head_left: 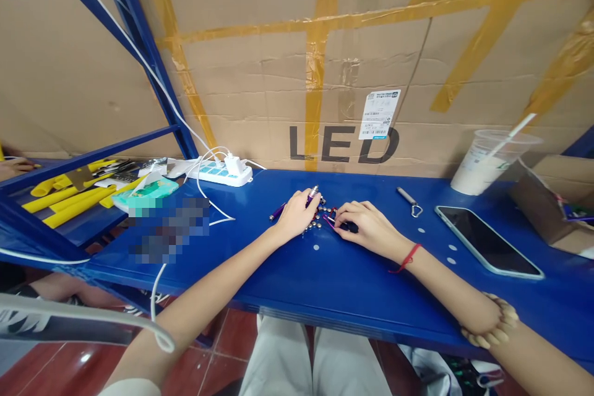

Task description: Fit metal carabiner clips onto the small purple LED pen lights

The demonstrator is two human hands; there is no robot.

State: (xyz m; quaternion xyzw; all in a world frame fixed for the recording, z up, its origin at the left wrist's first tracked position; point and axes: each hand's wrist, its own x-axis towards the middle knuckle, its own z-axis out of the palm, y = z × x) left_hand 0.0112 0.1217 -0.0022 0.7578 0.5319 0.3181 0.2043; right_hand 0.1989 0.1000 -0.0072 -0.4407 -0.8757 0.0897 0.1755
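Note:
My left hand (299, 213) is closed around a slim purple tube (311, 199) with a silver tip, which pokes out past the fingers. Another purple length (277, 211) shows on the other side of that hand; I cannot tell if it is the same tube. My right hand (364, 226) rests on the blue tabletop, fingers curled in a pinch at a thin purple piece (328, 221) whose kind is not clear. Between both hands lies a small cluster of shiny silver and red pieces (318, 218), like beads or bells, partly hidden by the fingers.
A grey stick with a metal clip (409, 201), a phone (487, 241) and a plastic cup with straw (485, 161) are on the right. White dots lie about. At left are a power strip (220, 172) with cables and yellow tubes (78, 195). Cardboard (260, 93) stands behind.

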